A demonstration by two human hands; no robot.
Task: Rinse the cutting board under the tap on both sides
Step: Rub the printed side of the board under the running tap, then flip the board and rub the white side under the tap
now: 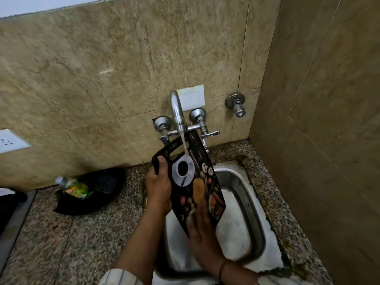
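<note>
Black printed cutting board (190, 177) tilted under running tap (177, 112).

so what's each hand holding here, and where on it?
Left hand grips the printed cutting board by its left long edge, thumb over the front face near the handle end. Right hand lies on the board's lower end.

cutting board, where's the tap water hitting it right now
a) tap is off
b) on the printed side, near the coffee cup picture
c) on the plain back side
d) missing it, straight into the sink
b: the stream from the tap lands on the printed face of the cutting board, just above the coffee cup picture.
</note>
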